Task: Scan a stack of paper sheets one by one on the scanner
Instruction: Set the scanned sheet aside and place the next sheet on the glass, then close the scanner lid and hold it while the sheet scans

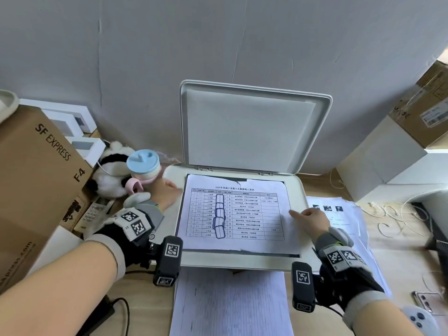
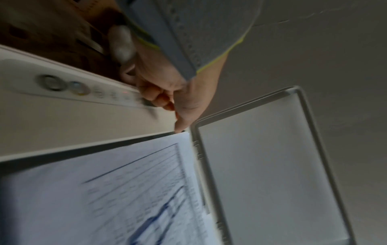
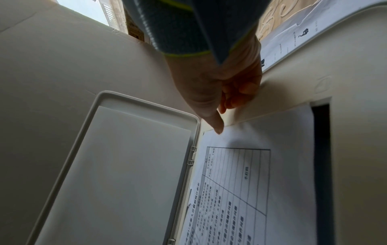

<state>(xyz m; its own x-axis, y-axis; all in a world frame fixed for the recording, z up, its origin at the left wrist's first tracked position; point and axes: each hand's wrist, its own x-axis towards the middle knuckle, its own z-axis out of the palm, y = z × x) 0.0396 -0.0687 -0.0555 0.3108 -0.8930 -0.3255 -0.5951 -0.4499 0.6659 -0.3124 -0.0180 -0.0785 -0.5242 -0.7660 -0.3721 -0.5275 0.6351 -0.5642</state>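
A white printed sheet of paper (image 1: 236, 214) lies face up on the glass of a white flatbed scanner (image 1: 294, 187) whose white hinged lid (image 1: 252, 127) stands open against the grey wall. The sheet carries a black-ruled table under a centred heading, with a blue outlined column of 5 stacked boxes drawn down its left half; its top edge is torn and ragged near the hinge. Its long axis runs from the scanner's front edge toward the lid, heading nearest the hinge, and it sits slightly skewed, so dark glass shows along the top, the left and the front right.

The person's right hand (image 1: 311, 218) presses an extended index finger on the sheet's right margin, the other fingers curled under and holding nothing. The left hand (image 1: 164, 194) hovers over the scanner's left edge by the sheet's top-left corner, index finger pointing out and the rest folded; the left wrist view is blurred, so contact cannot be told.

On the wooden bench (image 1: 397, 258), a pile of white printed pages (image 1: 230, 304) lies in front of the scanner and more white sheets (image 1: 339, 214) lie to its right. To the left sit a brown SF Express cardboard box (image 1: 41, 170), a black-and-white plush toy (image 1: 109, 175) and a cup with a pale blue lid (image 1: 143, 163).
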